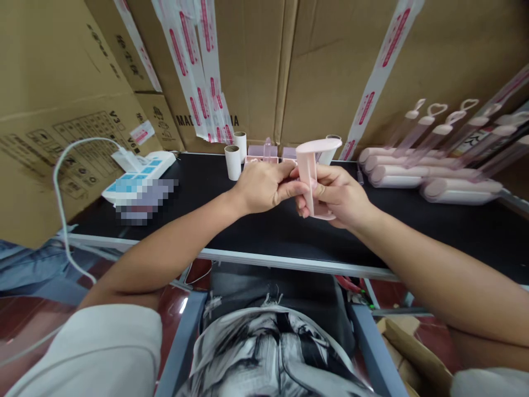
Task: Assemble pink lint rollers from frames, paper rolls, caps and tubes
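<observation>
Over the black worktop, my right hand (pixel 345 196) is closed around a pale pink plastic part (pixel 306 165) with a flat oval end and a thin upright wall. Opposite it, my left hand (pixel 262 187) is closed too, its thumb pressed against the wall of the same part. Fingers hide much of the lower half, and I cannot tell whether a smaller piece is pinched there. Just behind my left hand sit pink trays (pixel 264 159), partly covered. Two white cardboard tubes (pixel 233 164) stand upright to their left.
At the right lie several pink-white rounded pieces (pixel 397 175) with clear tubes topped by heart-shaped loops (pixel 437 109). A power strip (pixel 165 161) with a white cable (pixel 61 193) is at the left. Cardboard boxes (pixel 248 66) wall the back. The worktop's metal edge (pixel 264 259) runs in front.
</observation>
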Tool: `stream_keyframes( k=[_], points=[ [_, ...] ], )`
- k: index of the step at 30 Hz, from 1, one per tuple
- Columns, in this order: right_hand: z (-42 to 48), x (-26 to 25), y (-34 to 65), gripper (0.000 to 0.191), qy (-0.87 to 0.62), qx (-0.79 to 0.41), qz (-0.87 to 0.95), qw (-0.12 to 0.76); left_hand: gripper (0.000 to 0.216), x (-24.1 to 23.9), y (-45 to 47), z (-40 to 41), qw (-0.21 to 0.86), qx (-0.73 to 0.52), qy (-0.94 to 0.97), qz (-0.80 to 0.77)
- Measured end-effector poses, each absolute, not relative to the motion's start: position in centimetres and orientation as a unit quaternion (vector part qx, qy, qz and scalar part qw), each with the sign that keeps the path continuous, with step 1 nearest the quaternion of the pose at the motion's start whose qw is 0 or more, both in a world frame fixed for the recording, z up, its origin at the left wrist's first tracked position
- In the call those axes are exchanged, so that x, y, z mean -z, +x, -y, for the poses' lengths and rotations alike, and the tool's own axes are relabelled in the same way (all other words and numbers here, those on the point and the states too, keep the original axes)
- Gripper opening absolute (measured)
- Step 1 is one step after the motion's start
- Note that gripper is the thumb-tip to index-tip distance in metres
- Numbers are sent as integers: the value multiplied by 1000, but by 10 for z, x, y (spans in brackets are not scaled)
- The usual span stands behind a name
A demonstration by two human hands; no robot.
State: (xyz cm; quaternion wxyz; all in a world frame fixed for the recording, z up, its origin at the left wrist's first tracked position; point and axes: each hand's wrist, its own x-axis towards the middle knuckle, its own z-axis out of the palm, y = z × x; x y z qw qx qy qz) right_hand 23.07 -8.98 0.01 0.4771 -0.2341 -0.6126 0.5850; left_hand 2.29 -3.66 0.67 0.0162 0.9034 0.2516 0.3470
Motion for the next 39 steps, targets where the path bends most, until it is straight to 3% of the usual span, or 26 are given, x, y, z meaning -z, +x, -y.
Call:
stream_keyframes(
  k=[6,14,22,26,28,32,35,39],
  points=[
    [88,-3,230,51,-196,-648,614,406,72,-14,20,28,189,-311,923,-126],
    [89,-3,222,53,-222,-579,608,495,74,-7,23,30,32,-413,889,-195],
    [105,-15,241,40,-171,-646,626,401,76,-18,6,17,208,-395,887,-120],
    [91,-14,252,44,-270,-536,612,516,72,-21,-12,-6,207,-541,798,-167],
    [77,-8,252,34,-365,-472,625,503,71,-20,-17,-17,215,-595,756,-168],
    [48,2,239,27,-479,-249,747,388,73,-20,-27,-31,222,-647,709,-173],
    [29,0,217,18,-492,-47,819,293,69,-24,-36,-34,219,-605,735,-217],
    [7,-5,179,21,-471,103,864,143,70,-29,-44,-32,152,-540,772,-300]
  ],
)
